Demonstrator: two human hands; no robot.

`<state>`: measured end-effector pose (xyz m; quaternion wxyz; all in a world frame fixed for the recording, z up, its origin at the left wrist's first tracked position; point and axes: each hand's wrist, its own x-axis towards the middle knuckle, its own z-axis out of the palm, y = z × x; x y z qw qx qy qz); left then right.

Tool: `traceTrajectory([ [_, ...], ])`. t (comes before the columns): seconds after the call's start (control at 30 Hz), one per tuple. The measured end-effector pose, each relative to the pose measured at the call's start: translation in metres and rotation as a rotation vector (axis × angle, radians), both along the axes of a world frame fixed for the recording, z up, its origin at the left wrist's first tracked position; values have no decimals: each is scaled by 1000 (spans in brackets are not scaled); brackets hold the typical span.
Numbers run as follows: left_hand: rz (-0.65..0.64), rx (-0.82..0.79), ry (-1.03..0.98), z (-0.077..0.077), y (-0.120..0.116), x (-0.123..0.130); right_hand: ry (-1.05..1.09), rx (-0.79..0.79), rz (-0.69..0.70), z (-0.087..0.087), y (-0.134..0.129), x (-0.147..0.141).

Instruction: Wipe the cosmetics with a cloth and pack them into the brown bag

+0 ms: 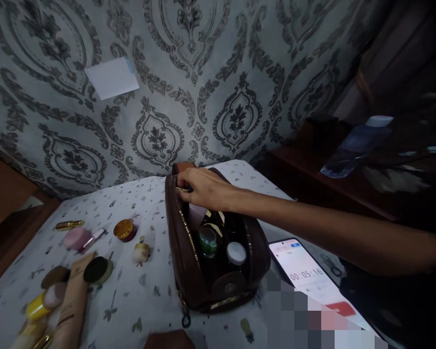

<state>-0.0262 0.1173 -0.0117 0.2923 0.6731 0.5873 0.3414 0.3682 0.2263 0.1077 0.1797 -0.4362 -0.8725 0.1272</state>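
A brown toiletry bag (184,261) lies unzipped in front of me. My right hand (207,186) reaches into its far end with bent, closed fingers. Something thin and pale with a dark tip shows at the fingers, but what it is stays unclear. Inside the bag are a green-lidded container (208,241), a white-capped container (236,253) and a pinkish item (196,215) below the hand. Part of my left hand (170,340) seems to show at the bottom edge, its fingers hidden.
Left of the bag lie a beige tube (73,300), a dark round lid (98,270), an amber jar (125,230), a small gold-topped jar (141,252) and several other cosmetics. A phone (305,271) showing a timer lies right. A plastic bottle (356,145) is farther right.
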Motion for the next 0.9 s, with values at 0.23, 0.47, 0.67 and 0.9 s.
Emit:
traceTrajectory([
  [0.23, -84, -42, 65, 6, -7, 35, -116, -115, -174, 6, 5, -12],
  [0.47, -352, -70, 25, -28, -86, 174, -24, -139, -76, 4, 10, -12],
  [0.67, -455, -145, 20, -33, -107, 191, -26, -155, -48, 4, 10, -9],
  [0.9, -470, -165, 43, -31, -103, 194, 54, -134, -100, 18, -1, -4],
])
